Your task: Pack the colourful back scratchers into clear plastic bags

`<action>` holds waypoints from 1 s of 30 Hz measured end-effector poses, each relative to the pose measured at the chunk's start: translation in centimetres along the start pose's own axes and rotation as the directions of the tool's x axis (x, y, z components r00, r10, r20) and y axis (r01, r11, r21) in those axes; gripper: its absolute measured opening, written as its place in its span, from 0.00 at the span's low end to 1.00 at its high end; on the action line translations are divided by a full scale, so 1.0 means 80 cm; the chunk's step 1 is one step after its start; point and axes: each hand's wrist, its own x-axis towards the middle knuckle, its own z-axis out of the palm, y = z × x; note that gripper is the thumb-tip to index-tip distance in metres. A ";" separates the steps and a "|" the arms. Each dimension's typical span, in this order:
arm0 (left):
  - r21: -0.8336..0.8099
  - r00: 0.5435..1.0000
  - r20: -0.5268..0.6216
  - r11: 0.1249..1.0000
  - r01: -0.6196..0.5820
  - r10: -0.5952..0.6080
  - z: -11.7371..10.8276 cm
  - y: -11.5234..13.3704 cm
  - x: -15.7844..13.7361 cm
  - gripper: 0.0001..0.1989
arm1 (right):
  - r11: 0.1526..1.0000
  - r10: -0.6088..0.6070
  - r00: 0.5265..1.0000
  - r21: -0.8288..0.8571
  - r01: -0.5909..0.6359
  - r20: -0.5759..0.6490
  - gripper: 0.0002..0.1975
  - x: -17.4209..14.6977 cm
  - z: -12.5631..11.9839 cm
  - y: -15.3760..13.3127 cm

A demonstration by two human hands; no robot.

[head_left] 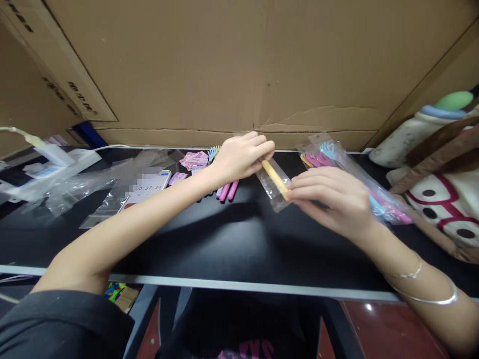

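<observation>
Yellow stick (276, 175) lay slantwise in a narrow clear bag (277, 203), between both hands, above the middle of the black tabletop (224, 249). Right hand (331, 202) had its thumb and fingertips pinched on the stick's lower end, at the bag's edge. Left hand (247, 154) was curled over the upper end, knuckles up; its fingertips were hidden, so could not tell whether it gripped the stick, the bag or neither. Pink handles (229, 191) lay just below the left hand, with purple cards (194, 159) beside them, left of the wrist. Phone (149, 187) lay farther left, partly behind the left forearm, among loose clear bags; its timer was partly blurred out. White power strip (56, 169) sat at far left. Beyond the right hand lay bagged pink and blue pieces (381, 204), near a white bottle (407, 134) and a bag with cartoon eyes (445, 204). Cardboard (239, 65) stood behind the table.
</observation>
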 end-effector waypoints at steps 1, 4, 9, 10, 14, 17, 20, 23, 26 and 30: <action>0.024 1.000 0.003 0.999 -0.025 0.025 0.007 0.002 0.005 0.07 | 0.995 -0.066 0.997 -0.068 0.068 0.041 0.05 0.000 0.001 -0.002; 0.071 0.997 0.014 0.994 -0.078 0.077 0.031 0.011 0.013 0.11 | 0.975 -0.108 0.981 -0.174 0.136 0.162 0.05 -0.001 0.011 -0.007; 0.072 0.979 0.170 0.989 -0.130 0.116 0.059 0.025 0.007 0.11 | 0.964 -0.048 0.960 -0.240 0.117 0.277 0.12 -0.011 0.030 -0.005; 0.068 0.971 0.209 0.989 -0.134 0.117 0.061 0.027 0.005 0.11 | 0.964 -0.033 0.952 -0.241 0.110 0.304 0.13 -0.013 0.033 -0.004; 0.066 0.957 0.274 0.990 -0.123 0.100 0.060 0.029 -0.004 0.11 | 0.971 0.013 0.918 -0.224 0.083 0.397 0.15 -0.018 0.042 -0.002; 0.076 0.953 0.294 0.992 -0.098 0.072 0.056 0.028 -0.010 0.11 | 0.978 0.012 0.908 -0.196 0.077 0.419 0.14 -0.019 0.046 -0.002; 0.081 0.940 0.336 0.993 -0.089 0.057 0.047 0.026 -0.017 0.11 | 0.983 0.005 0.904 -0.169 0.075 0.427 0.14 -0.020 0.049 -0.001; 0.073 0.921 0.386 0.993 -0.091 0.056 0.034 0.026 -0.026 0.11 | 0.990 0.026 0.896 -0.139 0.039 0.443 0.13 -0.021 0.051 -0.001; 0.046 0.910 0.411 0.995 -0.085 0.058 0.019 0.030 -0.039 0.09 | 0.993 0.069 0.887 -0.116 -0.018 0.457 0.12 -0.022 0.052 0.000; -0.050 0.905 0.415 0.995 -0.082 0.096 -0.005 0.042 -0.061 0.05 | 0.993 0.120 0.885 -0.059 -0.105 0.451 0.09 -0.022 0.051 0.001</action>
